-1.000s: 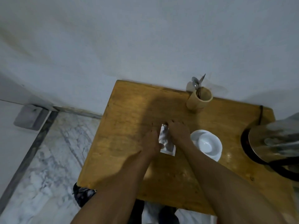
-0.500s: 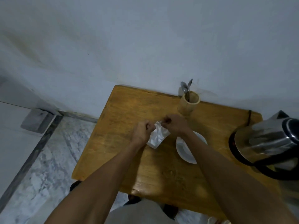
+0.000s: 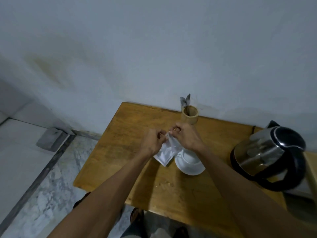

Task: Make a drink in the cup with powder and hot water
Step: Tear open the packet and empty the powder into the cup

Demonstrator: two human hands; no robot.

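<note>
You have just one camera, on your head. It looks forward and down at the wooden table from up close, tipped toward the wall, with floor at left.

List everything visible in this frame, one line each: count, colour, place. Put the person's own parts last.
table: one, yellow-brown wood, against the wall.
packet: one, silvery white, held above the table, left of the cup.
cup: one, white, on the saucer, partly hidden by the right wrist.
saucer: one, white, mid-table.
kettle: one, steel with black lid and handle, right side.
holder: one, tan, back edge of table.
spoons: at least two, metal, standing in the holder.
left hand: pinching the packet's top.
right hand: pinching the packet's top.
</note>
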